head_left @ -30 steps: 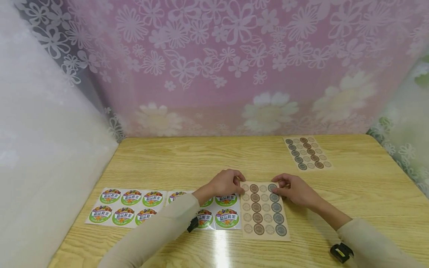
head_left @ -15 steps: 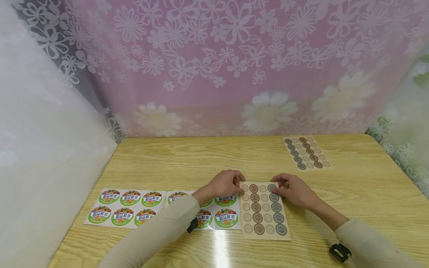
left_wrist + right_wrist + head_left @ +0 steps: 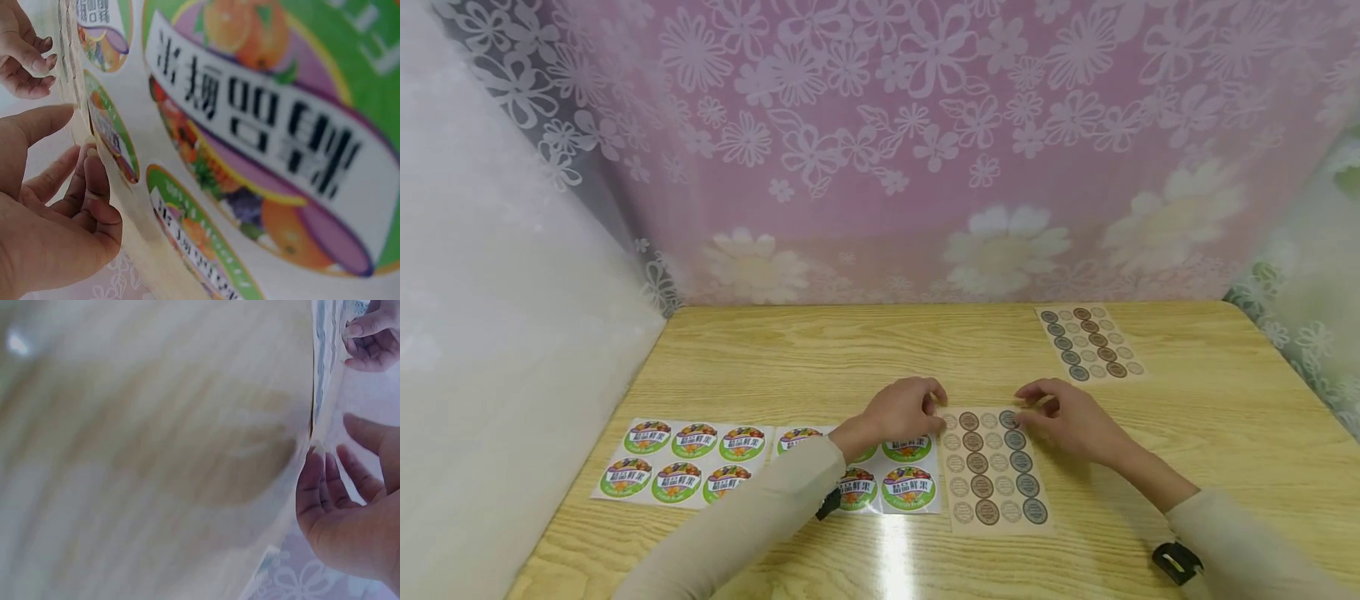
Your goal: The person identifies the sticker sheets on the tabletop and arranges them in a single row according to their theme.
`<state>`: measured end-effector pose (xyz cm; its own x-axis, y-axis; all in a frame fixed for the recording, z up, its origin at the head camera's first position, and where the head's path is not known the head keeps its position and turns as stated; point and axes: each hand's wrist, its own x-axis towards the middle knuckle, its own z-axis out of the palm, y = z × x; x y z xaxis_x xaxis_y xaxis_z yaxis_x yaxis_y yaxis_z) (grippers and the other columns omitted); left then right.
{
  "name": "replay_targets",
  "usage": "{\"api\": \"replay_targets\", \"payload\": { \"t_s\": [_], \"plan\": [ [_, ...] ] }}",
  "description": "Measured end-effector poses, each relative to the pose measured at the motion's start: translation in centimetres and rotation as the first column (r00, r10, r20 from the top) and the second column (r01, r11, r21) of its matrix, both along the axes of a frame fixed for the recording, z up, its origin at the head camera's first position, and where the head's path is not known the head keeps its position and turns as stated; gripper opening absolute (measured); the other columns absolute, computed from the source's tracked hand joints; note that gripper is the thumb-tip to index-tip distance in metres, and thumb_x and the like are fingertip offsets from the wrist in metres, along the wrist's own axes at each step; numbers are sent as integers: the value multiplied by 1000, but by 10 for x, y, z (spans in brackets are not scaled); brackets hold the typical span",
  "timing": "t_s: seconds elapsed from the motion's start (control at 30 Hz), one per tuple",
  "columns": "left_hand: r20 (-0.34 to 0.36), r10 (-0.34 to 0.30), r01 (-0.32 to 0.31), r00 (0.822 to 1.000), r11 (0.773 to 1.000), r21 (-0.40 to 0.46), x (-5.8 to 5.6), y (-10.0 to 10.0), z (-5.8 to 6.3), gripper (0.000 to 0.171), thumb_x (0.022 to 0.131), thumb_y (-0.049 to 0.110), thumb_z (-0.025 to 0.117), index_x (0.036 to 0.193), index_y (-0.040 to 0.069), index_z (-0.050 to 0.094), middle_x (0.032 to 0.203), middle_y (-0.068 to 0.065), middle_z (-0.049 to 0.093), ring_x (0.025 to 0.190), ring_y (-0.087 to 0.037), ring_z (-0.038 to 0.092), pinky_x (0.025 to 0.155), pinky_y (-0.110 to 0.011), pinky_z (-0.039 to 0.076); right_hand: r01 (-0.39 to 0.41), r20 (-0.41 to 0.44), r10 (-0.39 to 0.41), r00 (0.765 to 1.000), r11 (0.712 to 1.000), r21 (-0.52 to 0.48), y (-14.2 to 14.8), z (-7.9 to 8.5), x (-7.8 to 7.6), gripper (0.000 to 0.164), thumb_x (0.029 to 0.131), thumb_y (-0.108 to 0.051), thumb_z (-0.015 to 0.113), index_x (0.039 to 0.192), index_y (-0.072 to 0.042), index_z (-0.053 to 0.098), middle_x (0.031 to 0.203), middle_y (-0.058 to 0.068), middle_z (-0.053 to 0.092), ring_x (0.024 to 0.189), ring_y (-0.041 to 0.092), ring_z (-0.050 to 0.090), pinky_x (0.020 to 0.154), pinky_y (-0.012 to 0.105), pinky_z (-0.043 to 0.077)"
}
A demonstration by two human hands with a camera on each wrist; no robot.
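Observation:
A tan sheet of round brown and grey stickers [image 3: 997,467] lies on the wooden table between the hands. At its top left corner is my left hand [image 3: 901,410], fingertips at the edge; the left wrist view shows the thumb apart from the fingers [image 3: 95,178]. My right hand [image 3: 1073,421] is at the top right corner, thumb and fingers spread with a gap between them. Left of the tan sheet, a white sheet of round fruit stickers [image 3: 908,487] sits partly under my left forearm. Another fruit sticker sheet [image 3: 683,461] lies farther left, its right part hidden by the sleeve.
A second tan sticker sheet [image 3: 1092,343] lies at the back right of the table [image 3: 820,350]. Floral curtains [image 3: 880,208] hang behind the table and along its sides. A black wrist strap [image 3: 1177,562] shows below the right sleeve.
My right hand has let go of the tan sheet's corner, its fingers spread, and shifted slightly right. The sheet's lower end has moved slightly right. The left hand has barely moved.

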<state>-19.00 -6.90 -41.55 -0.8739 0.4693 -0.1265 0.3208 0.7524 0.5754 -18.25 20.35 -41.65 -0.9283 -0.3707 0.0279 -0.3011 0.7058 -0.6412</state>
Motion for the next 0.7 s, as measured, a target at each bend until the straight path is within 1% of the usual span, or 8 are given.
{"api": "replay_targets", "payload": {
  "t_s": [0.07,0.17,0.27,0.37,0.43,0.5,0.6,0.7],
  "plan": [
    [-25,0,0,1000,1000,-9,-1,0,2,31,88,25,70,114,11,64,79,7,56,67,-7,51,60,-22,43,-24,-1,24,1000,1000,-6,4,3,-3,28,90,-20,69,112,-4,65,106,7,64,87,19,60,75,38,49],
    [-60,-3,1,998,1000,-22,-3,0,5,31,90,27,66,117,12,64,88,4,58,73,-8,52,64,-23,44,-47,-8,47,999,999,4,10,8,-6,29,93,-25,66,113,-4,64,107,8,64,88,19,61,72,36,50],
    [-101,-5,0,995,999,-49,-4,2,7,33,92,29,63,121,13,63,98,0,58,79,-9,53,67,-24,45,-70,-21,70,997,997,19,17,14,-9,32,95,-27,62,116,-3,63,111,11,62,91,22,62,71,36,51],
    [-151,-3,-10,988,997,-82,-6,5,7,35,93,30,60,126,15,60,107,-2,58,86,-13,55,69,-27,46,-96,-40,97,994,995,38,25,19,-12,34,97,-26,59,120,-1,60,117,16,60,98,30,61,75,41,52],
    [-196,-5,-17,981,994,-111,-7,8,7,37,95,31,58,129,16,57,113,-3,56,92,-16,55,72,-30,47,-108,-47,111,993,993,54,31,21,-16,37,98,-26,57,124,1,57,123,20,57,105,37,59,80,47,51],
    [-246,-8,-29,969,989,-146,-9,12,6,39,96,32,56,133,18,54,118,-3,54,100,-18,54,78,-32,47,-116,-60,121,991,990,83,37,24,-20,41,99,-27,55,129,2,54,129,24,53,110,42,55,85,52,47],
    [-313,-22,-46,949,977,-208,-11,19,6,43,97,35,54,137,19,50,126,-4,51,111,-21,51,87,-37,45,-113,-76,124,989,983,142,47,27,-26,47,99,-30,54,135,1,50,136,26,46,120,47,45,92,60,39],
    [-353,-40,-57,935,964,-260,-15,26,7,47,98,40,50,141,21,46,135,-5,47,120,-23,47,95,-40,41,-114,-92,135,986,971,208,57,30,-32,53,98,-34,55,139,0,47,141,28,39,128,50,34,96,64,30]
  ]
}}
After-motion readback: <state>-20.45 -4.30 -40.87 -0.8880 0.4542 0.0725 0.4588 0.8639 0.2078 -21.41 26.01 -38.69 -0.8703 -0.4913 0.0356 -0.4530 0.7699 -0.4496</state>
